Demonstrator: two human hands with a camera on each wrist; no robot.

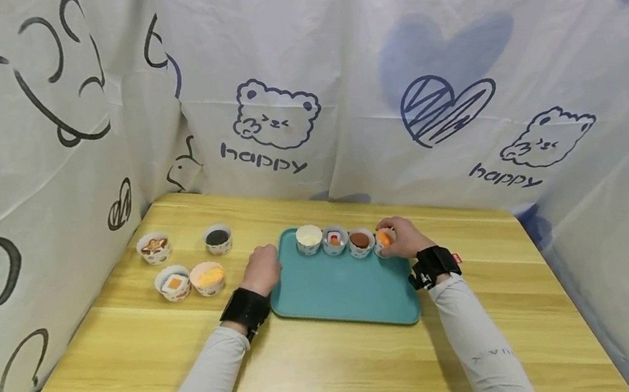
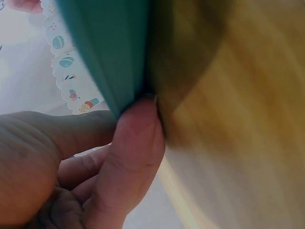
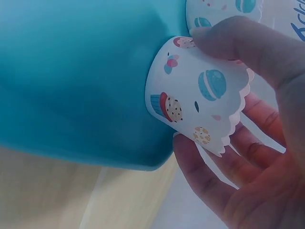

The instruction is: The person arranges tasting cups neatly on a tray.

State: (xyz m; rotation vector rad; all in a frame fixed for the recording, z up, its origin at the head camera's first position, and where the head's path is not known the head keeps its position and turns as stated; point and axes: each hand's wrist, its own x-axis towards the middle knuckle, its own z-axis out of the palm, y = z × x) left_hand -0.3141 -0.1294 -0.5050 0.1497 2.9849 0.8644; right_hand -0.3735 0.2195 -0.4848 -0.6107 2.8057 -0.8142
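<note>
My left hand pinches the left rim of a teal tray that lies on the table. In the left wrist view, a thumb and finger close on the tray's edge. At the tray's far right corner my right hand grips a paper baking cup printed with cupcakes and macarons, an orange piece inside it. Left of it along the far rim stand a cup with brown filling, one with a red and orange piece, and one with cream-coloured filling.
Left of the tray stand more paper cups: one with a brown star shape, one with black filling, one with a white and orange square, and one with yellow filling. Printed curtains hang behind the wooden table.
</note>
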